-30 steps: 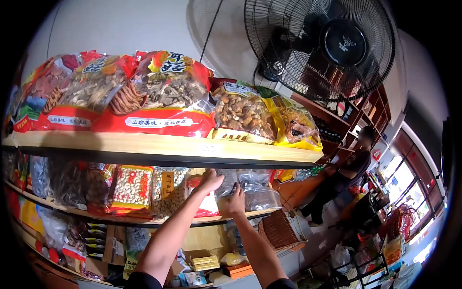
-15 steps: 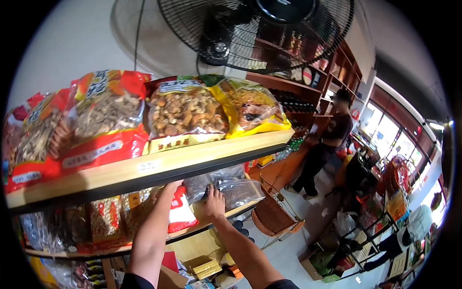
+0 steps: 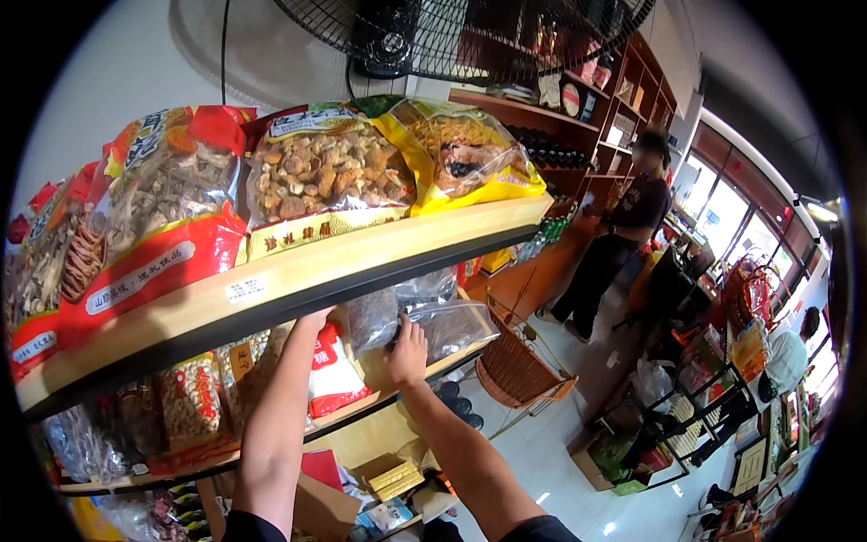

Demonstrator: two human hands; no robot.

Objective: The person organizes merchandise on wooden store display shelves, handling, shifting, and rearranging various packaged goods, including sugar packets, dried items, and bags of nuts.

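Observation:
My right hand (image 3: 406, 352) is at the second shelf (image 3: 384, 388), its fingers bent around something dark and small beside a clear plastic bag (image 3: 456, 330) of dark goods. My left hand (image 3: 316, 316) reaches under the edge of the upper shelf, above a red and white bag (image 3: 334, 375); its fingers are mostly hidden. Between the two hands lies another clear bag (image 3: 372, 321). Bags of nuts (image 3: 191, 397) stand to the left of my left forearm.
Large bags of dried mushrooms (image 3: 330, 172) fill the upper shelf (image 3: 298, 262). A black fan (image 3: 470, 36) hangs above. A wicker basket (image 3: 515, 366) stands right of the shelves. Beyond it is a person (image 3: 623, 226); another person (image 3: 790, 357) is at far right.
The view has turned to the right and the shelves appear tilted. My left hand has gone further under the upper shelf's edge. My right hand remains beside the clear bags.

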